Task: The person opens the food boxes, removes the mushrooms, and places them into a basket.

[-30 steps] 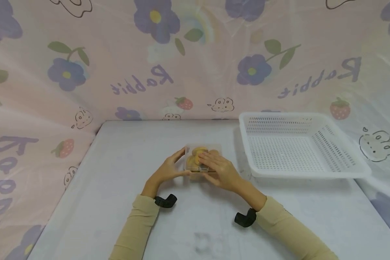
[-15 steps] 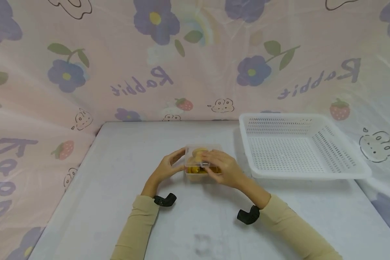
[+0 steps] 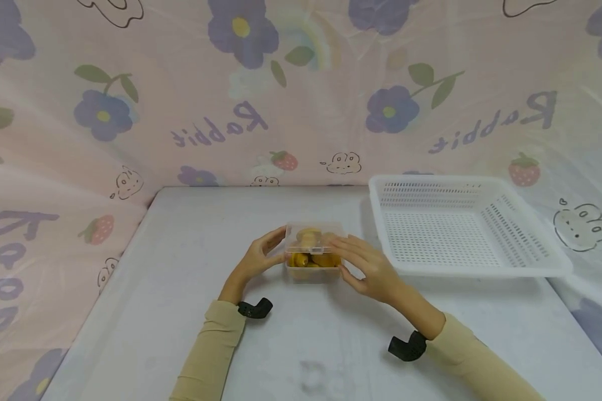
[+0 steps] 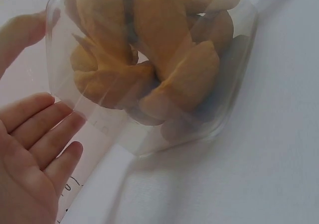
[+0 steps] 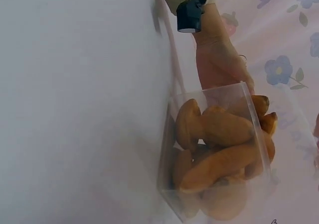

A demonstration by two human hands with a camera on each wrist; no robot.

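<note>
A clear plastic box point(image 3: 312, 259) with a lid stands on the white table point(image 3: 190, 239), filled with yellow-orange food pieces. My left hand point(image 3: 276, 248) holds its left side, thumb on the near face and fingers at the far corner. In the left wrist view the fingers point(image 4: 40, 119) lie along the wall of the box point(image 4: 149, 69). My right hand point(image 3: 348, 257) is at the box's right side, fingers fairly straight and touching the lid's right edge. The right wrist view shows the box point(image 5: 219, 154) with the left hand point(image 5: 219, 64) behind it.
A white perforated basket point(image 3: 481, 268) stands at the right of the table, close to the box, with nothing in it. A pink flower-printed sheet point(image 3: 301, 111) walls in the back and both sides. Bare table surface lies to the left and in front.
My right hand has slid off the top of the lid to the box's right side, and its forearm has swung right. The left hand and the box have stayed put.
</note>
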